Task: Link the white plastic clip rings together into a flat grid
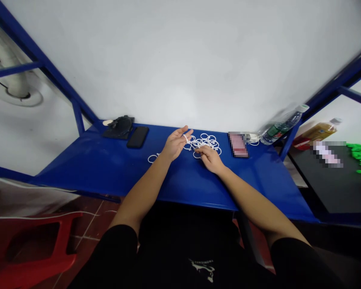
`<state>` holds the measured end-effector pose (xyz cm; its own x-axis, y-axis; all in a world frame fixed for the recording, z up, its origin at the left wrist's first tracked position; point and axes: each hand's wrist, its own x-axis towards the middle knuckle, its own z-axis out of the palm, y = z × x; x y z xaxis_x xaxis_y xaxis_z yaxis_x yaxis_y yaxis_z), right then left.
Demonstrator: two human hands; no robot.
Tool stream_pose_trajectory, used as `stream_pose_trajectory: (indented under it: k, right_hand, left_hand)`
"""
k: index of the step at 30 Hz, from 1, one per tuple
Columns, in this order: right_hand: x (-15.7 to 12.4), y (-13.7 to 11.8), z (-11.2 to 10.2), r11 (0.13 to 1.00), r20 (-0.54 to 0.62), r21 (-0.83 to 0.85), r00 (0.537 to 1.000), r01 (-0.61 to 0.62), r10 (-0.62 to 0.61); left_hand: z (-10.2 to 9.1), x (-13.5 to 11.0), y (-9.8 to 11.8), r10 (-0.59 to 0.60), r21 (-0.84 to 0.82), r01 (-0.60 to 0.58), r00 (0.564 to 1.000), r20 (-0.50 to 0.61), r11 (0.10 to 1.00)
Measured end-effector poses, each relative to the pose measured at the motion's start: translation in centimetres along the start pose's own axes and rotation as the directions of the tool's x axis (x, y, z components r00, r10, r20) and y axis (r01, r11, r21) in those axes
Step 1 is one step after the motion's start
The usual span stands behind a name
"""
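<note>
A pile of thin white plastic rings [209,140], each with a small knob, lies on the blue tabletop [108,168]. My left hand [175,145] is at the pile's left side, its fingers partly stretched and holding a white ring [186,139] near the fingertips. At the near edge of the pile, my right hand [211,158] is closed in a pinch on another white ring [196,154]; its fingertips partly hide the grip. One separate white ring [152,159] rests left of my left forearm.
A black phone [137,137] and a dark round object [120,127] lie at the back left. Toward the right are a phone with a pink screen [238,144], a white cable [253,138] and a leaning plastic bottle [284,125]. A red stool [60,241] stands below left.
</note>
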<state>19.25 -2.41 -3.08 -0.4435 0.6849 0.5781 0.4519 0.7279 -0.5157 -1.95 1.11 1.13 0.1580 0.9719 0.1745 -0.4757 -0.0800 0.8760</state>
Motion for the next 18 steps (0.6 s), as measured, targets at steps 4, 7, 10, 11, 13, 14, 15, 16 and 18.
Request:
stream_pose_trajectory:
  k: [4, 7, 10, 11, 13, 14, 15, 16, 18]
  right_hand:
    - [0.14, -0.1, -0.35, 1.0, 0.03, -0.021, 1.0, 0.011, -0.01]
    - [0.23, -0.21, -0.65, 0.999, 0.068, -0.039, 0.997, 0.025, -0.022]
    - [0.17, -0.29, -0.59, 0.996, 0.11, -0.063, 0.993, 0.055, -0.048]
    - [0.13, -0.33, -0.5, 0.996, 0.096, -0.07, 0.994, 0.053, -0.046]
    - [0.03, -0.4, -0.34, 0.996, 0.028, -0.086, 0.999, 0.019, -0.016]
    - [-0.01, -0.41, -0.3, 0.995, -0.006, -0.102, 1.0, -0.005, 0.005]
    - [-0.04, -0.38, -0.3, 0.991, -0.036, -0.126, 0.999, -0.032, 0.027]
    - [-0.07, -0.31, -0.33, 0.986, -0.056, -0.156, 0.997, -0.057, 0.049]
    - [-0.11, -0.04, -0.45, 0.97, -0.076, -0.22, 0.993, -0.106, 0.091]
  left_hand:
    - [0.43, -0.4, 0.19, 0.0, -0.045, 0.003, 0.997, 0.074, 0.999]
    - [0.43, -0.55, 0.43, -0.025, -0.086, 0.036, 0.992, 0.126, 0.996]
    - [0.36, -0.61, 0.56, -0.059, -0.072, 0.071, 0.986, 0.157, 0.995]
    - [0.35, -0.62, 0.57, -0.064, -0.071, 0.077, 0.984, 0.164, 0.995]
    - [0.41, -0.65, 0.51, -0.065, -0.088, 0.082, 0.982, 0.176, 0.993]
    - [0.49, -0.66, 0.46, -0.061, -0.098, 0.08, 0.982, 0.178, 0.992]
    - [0.6, -0.68, 0.39, -0.056, -0.103, 0.074, 0.983, 0.174, 0.992]
    - [0.73, -0.7, 0.29, -0.051, -0.101, 0.068, 0.985, 0.167, 0.993]
    - [1.04, -0.74, 0.06, -0.047, -0.091, 0.061, 0.988, 0.148, 0.994]
